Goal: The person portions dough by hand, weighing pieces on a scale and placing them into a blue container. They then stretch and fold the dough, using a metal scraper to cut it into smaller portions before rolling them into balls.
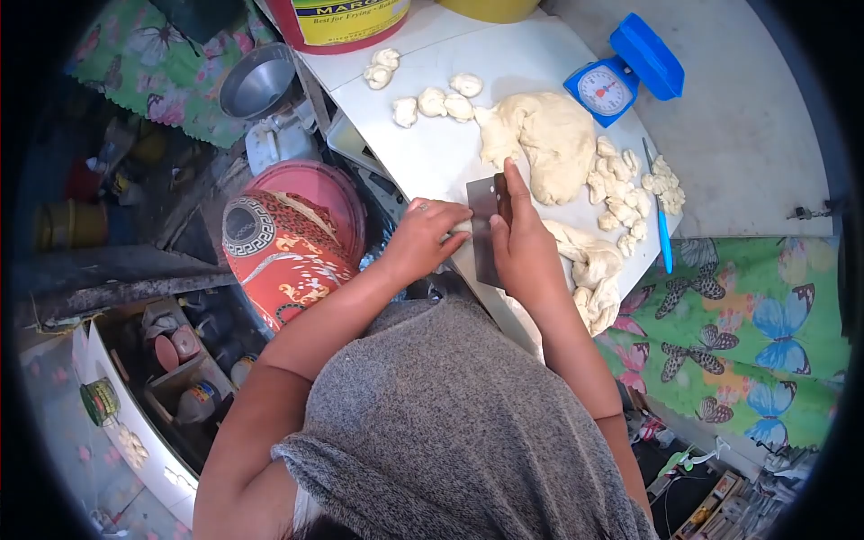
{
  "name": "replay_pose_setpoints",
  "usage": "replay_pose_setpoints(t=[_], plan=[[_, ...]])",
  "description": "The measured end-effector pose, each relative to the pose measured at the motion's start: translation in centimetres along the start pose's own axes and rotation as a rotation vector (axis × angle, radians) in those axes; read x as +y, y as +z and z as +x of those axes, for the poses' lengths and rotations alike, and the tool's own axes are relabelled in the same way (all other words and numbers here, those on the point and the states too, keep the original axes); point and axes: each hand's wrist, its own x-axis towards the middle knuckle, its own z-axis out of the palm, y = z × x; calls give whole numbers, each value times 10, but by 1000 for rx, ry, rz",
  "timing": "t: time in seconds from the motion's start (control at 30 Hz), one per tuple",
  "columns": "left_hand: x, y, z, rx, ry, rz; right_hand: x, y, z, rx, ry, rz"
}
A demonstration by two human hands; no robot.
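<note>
My right hand (526, 243) grips a dough scraper (482, 225) by its dark handle. Its wide metal blade stands on edge over the white table, close to the front side. Beside the blade, my left hand (427, 236) curls its fingers over a small dough piece (463, 229), mostly hidden under them. Beyond the scraper lies a large lump of dough (549, 135). To the right of my right wrist, a loose stretch of dough (594, 261) reaches the table's edge. Several small dough pieces (432, 102) sit toward the back left.
A blue kitchen scale (605, 88) stands at the back right. A blue-handled knife (664, 225) lies near the right edge by several dough bits (616, 189). A red margarine bucket (342, 22) is at the back. Left of the table are a pink tub (346, 193) and metal bowl (258, 81).
</note>
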Motion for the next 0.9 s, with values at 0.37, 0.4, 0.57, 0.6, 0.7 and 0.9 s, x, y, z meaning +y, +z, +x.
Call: replay_pose_setpoints(t=[0.37,0.4,0.57,0.6,0.7,0.9], plan=[[-8,0,-2,16,109,90,-6,10,79,-42,6,-171],[-9,-2,0,7,79,99,-11,3,83,-43,25,-167],[0,-11,15,51,-113,93,-12,-34,34,58,46,-57],[2,-13,21,-13,2,374,-1,-29,26,104,-5,-19],[8,-9,31,-101,76,296,19,-15,10,105,-12,-58],[3,8,21,-227,141,255,11,-12,-8,-6,77,-183]])
